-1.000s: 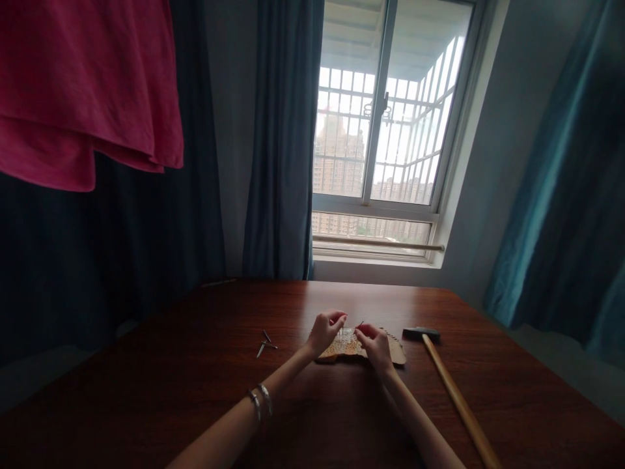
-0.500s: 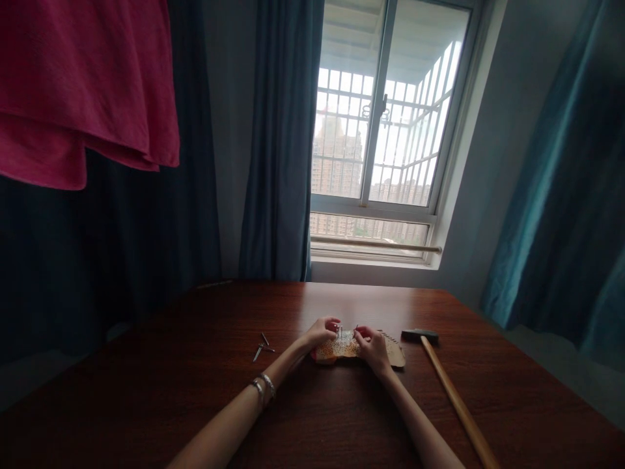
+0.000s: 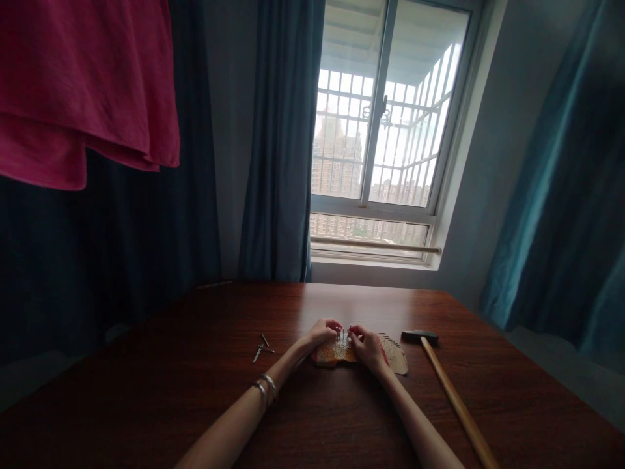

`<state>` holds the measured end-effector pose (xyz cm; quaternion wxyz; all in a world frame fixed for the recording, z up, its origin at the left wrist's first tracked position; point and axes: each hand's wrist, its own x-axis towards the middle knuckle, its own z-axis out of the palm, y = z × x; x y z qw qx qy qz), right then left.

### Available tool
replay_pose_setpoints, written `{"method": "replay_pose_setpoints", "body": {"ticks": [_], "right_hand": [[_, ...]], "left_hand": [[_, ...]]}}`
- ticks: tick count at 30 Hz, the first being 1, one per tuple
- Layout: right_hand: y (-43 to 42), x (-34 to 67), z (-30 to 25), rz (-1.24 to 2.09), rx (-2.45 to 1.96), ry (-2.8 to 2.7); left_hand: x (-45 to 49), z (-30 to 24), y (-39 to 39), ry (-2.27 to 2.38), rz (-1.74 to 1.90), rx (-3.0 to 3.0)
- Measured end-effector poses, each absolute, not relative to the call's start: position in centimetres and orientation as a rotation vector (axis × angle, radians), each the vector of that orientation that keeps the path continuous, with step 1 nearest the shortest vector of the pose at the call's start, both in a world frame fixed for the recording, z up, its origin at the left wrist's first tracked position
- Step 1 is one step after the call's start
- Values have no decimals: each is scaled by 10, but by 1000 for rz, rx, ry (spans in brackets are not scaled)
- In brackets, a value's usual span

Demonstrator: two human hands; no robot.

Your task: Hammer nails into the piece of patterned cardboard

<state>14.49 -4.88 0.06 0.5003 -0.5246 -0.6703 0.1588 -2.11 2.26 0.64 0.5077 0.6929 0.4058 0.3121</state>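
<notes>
A small flat wooden board (image 3: 396, 355) with nails standing in it lies on the dark wooden table (image 3: 195, 391). Both my hands rest on it, close together. My left hand (image 3: 321, 335) has its fingers curled at the upright nails. My right hand (image 3: 366, 345) is pinched beside them, holding something thin that I cannot make out. Two bracelets (image 3: 266, 387) sit on my left wrist.
A hammer (image 3: 444, 384) with a long wooden handle lies to the right of the board. A few loose nails (image 3: 262, 346) lie to the left. A window (image 3: 381, 130), blue curtains (image 3: 280, 143) and a hanging red cloth (image 3: 83, 85) are behind the table.
My hands have come closer together over the nails, and the right hand has shifted left, uncovering the board's right end.
</notes>
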Motion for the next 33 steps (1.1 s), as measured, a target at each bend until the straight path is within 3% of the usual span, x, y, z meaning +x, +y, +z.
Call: {"method": "replay_pose_setpoints", "body": {"ticks": [33], "right_hand": [[-49, 144, -5, 165, -1324, -1817]], "left_hand": [[-4, -2, 17, 895, 977, 1971]]}}
